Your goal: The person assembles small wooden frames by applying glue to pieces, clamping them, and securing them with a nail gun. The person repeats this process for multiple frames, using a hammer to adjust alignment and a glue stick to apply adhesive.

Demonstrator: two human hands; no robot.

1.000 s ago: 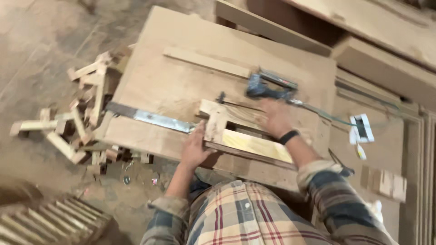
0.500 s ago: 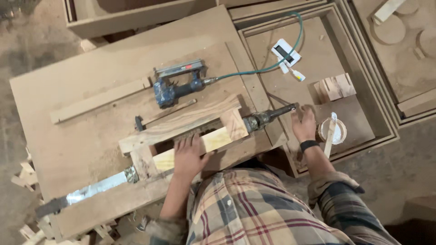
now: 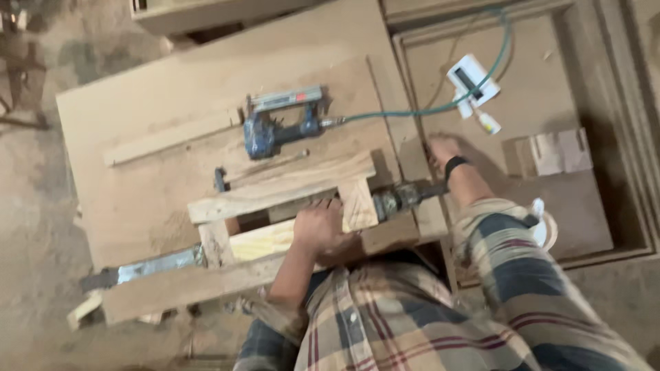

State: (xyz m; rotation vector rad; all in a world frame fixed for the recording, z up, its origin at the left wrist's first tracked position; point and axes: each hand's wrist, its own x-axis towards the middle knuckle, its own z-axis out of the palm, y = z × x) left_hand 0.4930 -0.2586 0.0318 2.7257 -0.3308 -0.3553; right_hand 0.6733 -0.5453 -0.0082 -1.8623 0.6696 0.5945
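Pressing down on a wooden frame (image 3: 282, 199) on the counter (image 3: 137, 124), left hand (image 3: 320, 227) with fingers (image 3: 330, 206) curled over its pale middle slat, right hand (image 3: 440, 150) flat beside the bar clamp (image 3: 402, 198), blue nail gun (image 3: 278, 124) just beyond the frame.

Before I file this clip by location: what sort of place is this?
Most likely a woodworking shop. A blue nail gun with an air hose lies on a dusty board, and the left hand presses on a frame of wooden slats.
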